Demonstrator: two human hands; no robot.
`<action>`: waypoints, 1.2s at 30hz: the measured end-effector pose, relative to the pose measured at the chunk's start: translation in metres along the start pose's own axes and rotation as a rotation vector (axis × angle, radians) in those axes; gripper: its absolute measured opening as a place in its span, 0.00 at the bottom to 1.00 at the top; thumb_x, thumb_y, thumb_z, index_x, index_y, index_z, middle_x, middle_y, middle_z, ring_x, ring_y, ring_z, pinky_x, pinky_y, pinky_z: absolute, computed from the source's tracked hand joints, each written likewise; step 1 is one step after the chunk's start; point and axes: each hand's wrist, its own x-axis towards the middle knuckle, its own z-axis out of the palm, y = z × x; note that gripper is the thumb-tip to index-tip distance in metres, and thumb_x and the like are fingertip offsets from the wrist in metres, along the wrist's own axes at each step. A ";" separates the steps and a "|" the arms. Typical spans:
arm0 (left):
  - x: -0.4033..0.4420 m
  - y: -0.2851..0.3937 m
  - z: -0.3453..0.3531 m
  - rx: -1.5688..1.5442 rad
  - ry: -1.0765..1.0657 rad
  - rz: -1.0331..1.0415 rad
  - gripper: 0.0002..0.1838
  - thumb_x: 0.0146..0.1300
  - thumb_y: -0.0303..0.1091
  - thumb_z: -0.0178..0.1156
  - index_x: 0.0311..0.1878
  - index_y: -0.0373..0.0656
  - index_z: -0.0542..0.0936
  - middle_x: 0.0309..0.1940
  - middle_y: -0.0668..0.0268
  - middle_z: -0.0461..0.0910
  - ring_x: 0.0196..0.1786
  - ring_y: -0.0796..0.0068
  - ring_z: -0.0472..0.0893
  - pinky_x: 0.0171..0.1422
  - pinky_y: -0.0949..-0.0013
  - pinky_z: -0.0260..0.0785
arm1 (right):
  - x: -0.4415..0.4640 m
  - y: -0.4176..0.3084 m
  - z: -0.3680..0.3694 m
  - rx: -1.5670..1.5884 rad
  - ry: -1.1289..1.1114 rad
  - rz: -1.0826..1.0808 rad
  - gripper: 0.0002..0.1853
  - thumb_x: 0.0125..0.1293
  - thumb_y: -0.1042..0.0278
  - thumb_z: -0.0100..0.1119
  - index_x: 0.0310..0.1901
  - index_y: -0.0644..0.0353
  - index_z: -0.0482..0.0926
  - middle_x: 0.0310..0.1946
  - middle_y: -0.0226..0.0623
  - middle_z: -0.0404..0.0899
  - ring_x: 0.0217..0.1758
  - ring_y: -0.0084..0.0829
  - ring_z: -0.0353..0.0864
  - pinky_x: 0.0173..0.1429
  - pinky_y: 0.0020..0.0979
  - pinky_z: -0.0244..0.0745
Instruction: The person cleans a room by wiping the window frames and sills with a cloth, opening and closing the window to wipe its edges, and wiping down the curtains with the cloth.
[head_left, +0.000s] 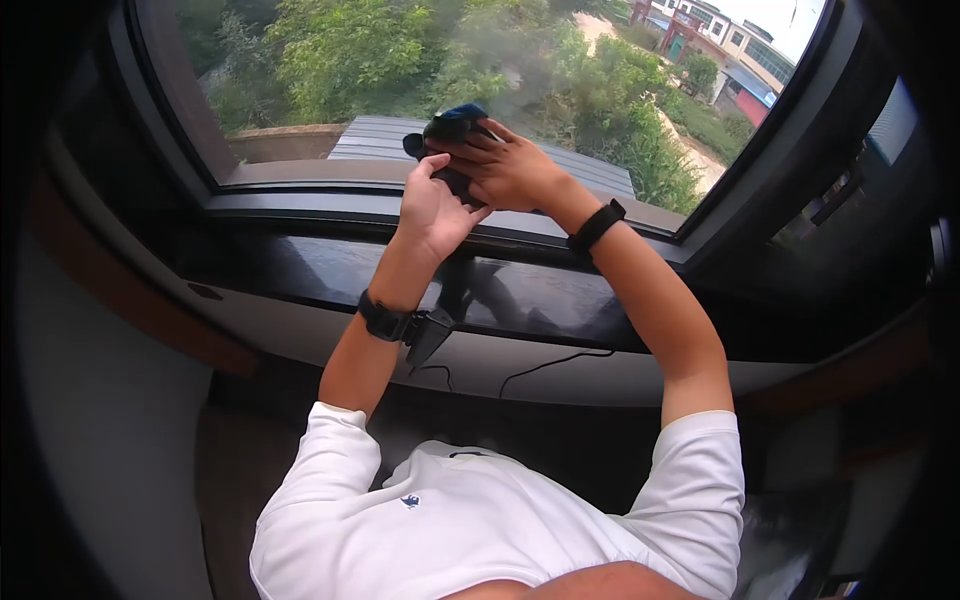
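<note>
A dark cloth (457, 126), bunched up and bluish along its top, is up against the lower part of the window glass (520, 70). My right hand (515, 168) lies over the cloth from the right, its fingers stretched across it and pressing it. From below left, my left hand (436, 208) holds the cloth's lower side, thumb raised against it and palm turned partly up. Some of the left fingers are hidden behind the cloth and the right hand. The two hands meet just above the window frame's bottom rail (330, 208).
Below the frame runs a glossy black sill (340, 268) that reflects my arms. A black device on a strap (388, 320) is on my left wrist, and a black band (597, 227) on my right. Thin cables (550, 366) hang under the sill. Trees and buildings show outside.
</note>
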 end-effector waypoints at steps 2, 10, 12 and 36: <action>-0.005 0.006 -0.031 0.023 0.133 0.022 0.36 0.71 0.48 0.42 0.75 0.35 0.52 0.74 0.48 0.55 0.78 0.50 0.55 0.79 0.42 0.45 | 0.019 -0.023 0.033 -0.035 -0.067 -0.039 0.30 0.66 0.56 0.47 0.72 0.37 0.66 0.77 0.16 0.57 0.79 0.24 0.55 0.84 0.40 0.36; 0.008 0.049 -0.042 0.487 0.139 0.218 0.33 0.68 0.54 0.49 0.68 0.41 0.67 0.63 0.59 0.72 0.68 0.65 0.69 0.76 0.53 0.52 | 0.026 -0.021 0.007 -0.082 0.138 -0.013 0.30 0.66 0.64 0.52 0.72 0.43 0.67 0.75 0.19 0.60 0.75 0.24 0.63 0.82 0.39 0.48; -0.002 0.056 0.002 0.652 0.164 0.363 0.33 0.67 0.52 0.52 0.68 0.39 0.68 0.63 0.59 0.73 0.68 0.66 0.69 0.75 0.57 0.53 | 0.007 -0.002 -0.028 -0.092 0.135 0.054 0.37 0.64 0.72 0.53 0.76 0.49 0.57 0.79 0.30 0.51 0.68 0.33 0.72 0.75 0.41 0.64; 0.091 -0.040 0.087 2.044 -0.423 1.283 0.32 0.74 0.52 0.51 0.75 0.47 0.61 0.77 0.48 0.54 0.80 0.50 0.49 0.84 0.54 0.42 | -0.212 0.070 -0.089 0.086 0.037 0.942 0.52 0.57 0.56 0.70 0.76 0.65 0.48 0.76 0.70 0.29 0.79 0.63 0.13 0.80 0.56 0.14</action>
